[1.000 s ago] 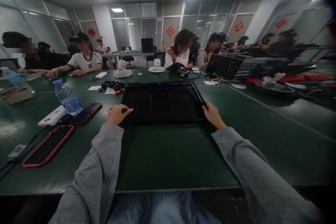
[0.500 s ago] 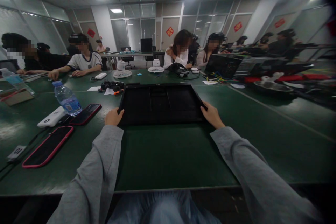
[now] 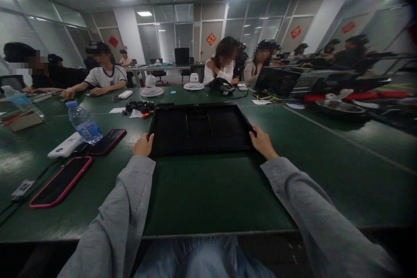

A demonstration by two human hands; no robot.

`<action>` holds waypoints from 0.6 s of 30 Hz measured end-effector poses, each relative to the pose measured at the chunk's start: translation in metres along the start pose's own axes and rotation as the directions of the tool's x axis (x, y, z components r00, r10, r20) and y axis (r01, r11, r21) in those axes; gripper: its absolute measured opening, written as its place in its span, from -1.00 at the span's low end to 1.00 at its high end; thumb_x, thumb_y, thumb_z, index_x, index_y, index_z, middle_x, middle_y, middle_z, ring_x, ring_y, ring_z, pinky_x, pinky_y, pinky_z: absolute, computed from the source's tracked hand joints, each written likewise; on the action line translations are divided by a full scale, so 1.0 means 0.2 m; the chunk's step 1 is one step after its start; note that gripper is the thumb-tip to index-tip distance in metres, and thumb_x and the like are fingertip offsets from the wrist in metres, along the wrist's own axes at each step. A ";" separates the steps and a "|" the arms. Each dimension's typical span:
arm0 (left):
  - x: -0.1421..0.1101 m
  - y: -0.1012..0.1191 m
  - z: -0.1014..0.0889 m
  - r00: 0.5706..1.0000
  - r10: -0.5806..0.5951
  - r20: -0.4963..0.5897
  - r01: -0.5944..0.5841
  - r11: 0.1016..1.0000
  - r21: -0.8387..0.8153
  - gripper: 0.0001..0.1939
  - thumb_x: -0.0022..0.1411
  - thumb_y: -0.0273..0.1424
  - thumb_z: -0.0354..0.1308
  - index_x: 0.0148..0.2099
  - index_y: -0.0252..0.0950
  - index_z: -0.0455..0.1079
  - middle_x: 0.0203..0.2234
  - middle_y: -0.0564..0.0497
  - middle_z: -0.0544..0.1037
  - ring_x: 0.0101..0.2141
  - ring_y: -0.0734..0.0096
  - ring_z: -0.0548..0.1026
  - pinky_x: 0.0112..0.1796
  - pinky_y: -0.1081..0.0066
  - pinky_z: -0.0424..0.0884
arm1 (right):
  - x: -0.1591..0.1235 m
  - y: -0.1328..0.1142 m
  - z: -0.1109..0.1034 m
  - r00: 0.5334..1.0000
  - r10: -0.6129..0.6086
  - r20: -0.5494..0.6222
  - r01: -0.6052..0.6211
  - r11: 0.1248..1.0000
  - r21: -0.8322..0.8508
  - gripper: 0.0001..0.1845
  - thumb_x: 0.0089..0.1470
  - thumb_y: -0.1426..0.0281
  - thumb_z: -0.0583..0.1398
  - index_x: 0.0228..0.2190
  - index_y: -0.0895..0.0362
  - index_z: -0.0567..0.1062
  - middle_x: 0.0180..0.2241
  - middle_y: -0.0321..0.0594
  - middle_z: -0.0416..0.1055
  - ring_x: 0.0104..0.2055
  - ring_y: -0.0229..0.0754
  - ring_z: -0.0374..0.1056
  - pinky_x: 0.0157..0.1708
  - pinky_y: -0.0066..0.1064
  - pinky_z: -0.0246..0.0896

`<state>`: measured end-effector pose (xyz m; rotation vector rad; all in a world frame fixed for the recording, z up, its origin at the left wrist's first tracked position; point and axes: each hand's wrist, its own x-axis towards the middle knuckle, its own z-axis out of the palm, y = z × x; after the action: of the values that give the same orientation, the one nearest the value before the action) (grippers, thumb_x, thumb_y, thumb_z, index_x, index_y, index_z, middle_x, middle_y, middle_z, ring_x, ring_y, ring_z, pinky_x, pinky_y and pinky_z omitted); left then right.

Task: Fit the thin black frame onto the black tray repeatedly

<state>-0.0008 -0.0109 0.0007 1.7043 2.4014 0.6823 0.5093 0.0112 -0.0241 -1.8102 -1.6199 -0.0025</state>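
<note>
A flat black rectangular panel (image 3: 200,128) with ribs on its face lies on the green table (image 3: 208,195) in front of me. My left hand (image 3: 143,145) grips its near left corner, fingers curled over the edge. At the near right corner my right hand (image 3: 262,142) holds the panel's side edge in the same way. Both arms wear grey sleeves.
To the left lie a water bottle (image 3: 84,122), a white power bank (image 3: 64,146), a dark phone (image 3: 107,141) and a pink-cased phone (image 3: 60,181). Small fans (image 3: 151,89), cables and a laptop (image 3: 276,82) crowd the far side, where several people sit.
My left hand went from resting its fingers on the panel's corner to gripping its left edge. The right hand kept its hold. The panel barely shifted.
</note>
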 end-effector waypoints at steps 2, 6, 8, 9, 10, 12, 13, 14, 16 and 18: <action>0.00 0.00 0.01 1.000 -0.009 -0.028 0.008 1.000 -0.012 -0.43 0.39 0.00 -0.18 0.17 -0.23 0.37 -0.01 -0.25 0.56 0.02 0.00 0.51 -0.05 0.14 0.38 | 0.00 -0.01 0.00 1.000 0.023 0.004 -0.023 1.000 -0.018 -0.41 0.22 0.33 0.01 0.25 0.22 0.30 0.01 0.12 0.48 0.00 0.13 0.44 0.02 -0.03 0.30; 0.01 -0.01 0.02 0.998 -0.017 -0.066 0.013 0.998 -0.055 -0.41 0.38 0.05 -0.18 0.12 -0.20 0.44 -0.01 -0.21 0.57 0.02 0.02 0.50 -0.04 0.16 0.38 | -0.01 -0.02 0.00 1.000 0.006 0.004 -0.006 0.999 -0.047 -0.41 0.22 0.34 -0.01 0.24 0.25 0.30 -0.02 0.13 0.49 -0.04 0.13 0.45 0.00 -0.04 0.30; 0.01 -0.01 0.01 0.997 -0.017 -0.072 0.011 0.997 -0.075 -0.40 0.37 0.05 -0.19 0.11 -0.18 0.45 -0.02 -0.19 0.58 0.01 0.03 0.51 -0.05 0.17 0.38 | -0.01 -0.01 0.00 1.000 -0.009 -0.004 0.009 0.999 -0.041 -0.42 0.22 0.35 0.00 0.23 0.25 0.31 -0.04 0.11 0.50 -0.05 0.11 0.45 0.00 -0.06 0.30; 0.01 -0.01 0.01 0.997 -0.017 -0.072 0.011 0.997 -0.082 -0.41 0.37 0.05 -0.19 0.10 -0.18 0.46 -0.02 -0.19 0.58 0.01 0.03 0.51 -0.05 0.17 0.38 | -0.01 -0.01 0.00 1.000 -0.013 -0.009 0.013 0.999 -0.034 -0.42 0.21 0.35 0.00 0.22 0.25 0.31 -0.04 0.10 0.50 -0.05 0.10 0.45 0.00 -0.07 0.30; 0.01 -0.01 0.01 0.997 -0.019 -0.070 0.013 0.996 -0.086 -0.41 0.37 0.05 -0.19 0.10 -0.18 0.46 -0.02 -0.19 0.58 0.01 0.03 0.51 -0.05 0.17 0.38 | -0.01 -0.01 0.00 1.000 -0.015 -0.014 0.014 1.000 -0.027 -0.42 0.21 0.35 0.00 0.22 0.25 0.32 -0.04 0.10 0.50 -0.05 0.09 0.45 0.01 -0.07 0.30; 0.01 -0.01 0.01 0.998 -0.021 -0.066 0.014 0.995 -0.095 -0.42 0.38 0.04 -0.19 0.10 -0.19 0.46 -0.02 -0.20 0.58 0.01 0.03 0.51 -0.05 0.17 0.37 | 0.00 0.00 0.00 1.000 -0.014 -0.018 0.014 1.000 -0.011 -0.42 0.21 0.34 0.01 0.21 0.25 0.33 -0.04 0.10 0.50 -0.04 0.09 0.45 0.02 -0.07 0.29; 0.01 -0.01 0.01 0.998 -0.021 -0.067 0.014 0.995 -0.101 -0.43 0.38 0.02 -0.18 0.10 -0.19 0.46 -0.01 -0.20 0.58 0.01 0.02 0.50 -0.05 0.17 0.37 | 0.00 0.00 0.00 1.000 -0.013 -0.020 0.013 1.000 -0.003 -0.42 0.21 0.34 0.01 0.21 0.25 0.33 -0.03 0.10 0.49 -0.03 0.09 0.44 0.02 -0.07 0.29; 0.01 -0.01 0.01 0.997 -0.021 -0.071 0.013 0.994 -0.107 -0.44 0.38 0.01 -0.18 0.10 -0.20 0.45 -0.02 -0.20 0.58 0.01 0.02 0.50 -0.04 0.17 0.37 | 0.00 0.01 0.01 1.000 -0.012 -0.022 0.012 1.000 0.004 -0.42 0.21 0.34 0.02 0.21 0.25 0.33 -0.03 0.10 0.49 -0.02 0.09 0.44 0.03 -0.07 0.29; 0.01 0.00 0.01 0.996 -0.020 -0.087 0.010 0.993 -0.120 -0.46 0.39 -0.01 -0.17 0.12 -0.20 0.43 -0.03 -0.19 0.58 0.01 0.03 0.50 -0.04 0.17 0.36 | 0.00 0.01 0.01 0.999 -0.011 -0.032 0.012 1.000 0.014 -0.43 0.20 0.33 0.03 0.20 0.25 0.34 -0.02 0.10 0.49 -0.02 0.09 0.44 0.03 -0.06 0.28; 0.01 0.00 0.01 0.994 -0.013 -0.113 -0.002 0.991 -0.135 -0.48 0.40 -0.04 -0.16 0.13 -0.21 0.41 -0.04 -0.17 0.58 0.00 0.04 0.50 -0.04 0.17 0.36 | 0.01 0.02 0.02 0.998 -0.016 -0.053 0.017 1.000 0.018 -0.44 0.19 0.31 0.03 0.18 0.24 0.36 -0.02 0.09 0.49 -0.02 0.08 0.43 0.03 -0.07 0.28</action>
<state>-0.0015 -0.0089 -0.0010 1.6465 2.3707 0.9415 0.5122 0.0151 -0.0279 -1.7684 -1.5926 -0.0430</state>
